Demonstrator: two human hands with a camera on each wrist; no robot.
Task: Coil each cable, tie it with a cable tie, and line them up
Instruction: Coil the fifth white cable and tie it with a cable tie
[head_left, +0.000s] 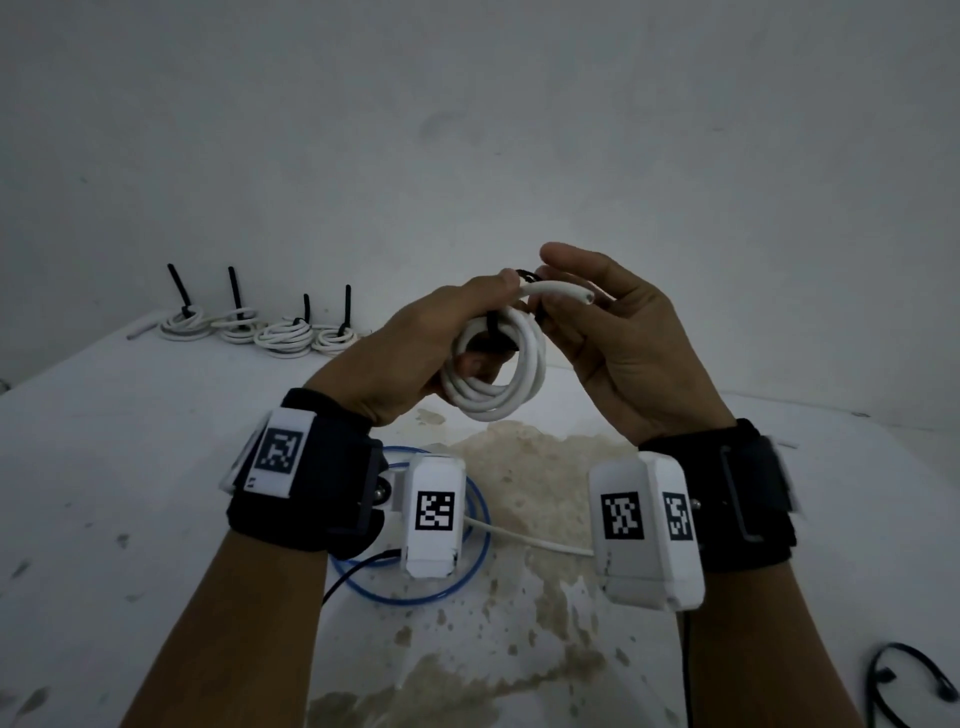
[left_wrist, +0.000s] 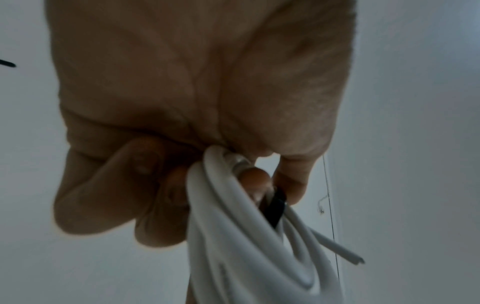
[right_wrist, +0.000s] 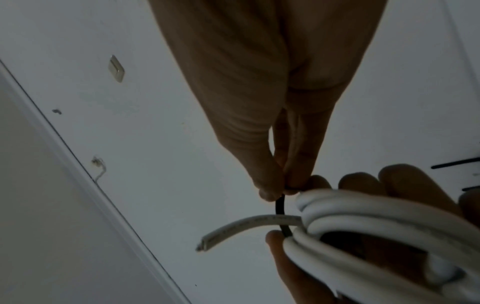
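My left hand (head_left: 457, 332) grips a coiled white cable (head_left: 498, 364) held up above the table; its fingers curl through the loops (left_wrist: 233, 236). The cut end of the cable (head_left: 571, 293) sticks out to the right. A black cable tie (right_wrist: 281, 214) runs round the coil at its top. My right hand (head_left: 550, 291) pinches the tie's upper end between thumb and fingertips (right_wrist: 275, 189). The tie also shows as a dark strip (left_wrist: 276, 209) beside my left thumb.
Several tied white coils (head_left: 260, 330) with upright black tie tails stand in a row at the table's back left. A blue cable loop (head_left: 415, 587) and a thin white cable (head_left: 524, 535) lie under my wrists. A dark cable (head_left: 904, 680) lies at front right. The white table (head_left: 130, 467) is stained.
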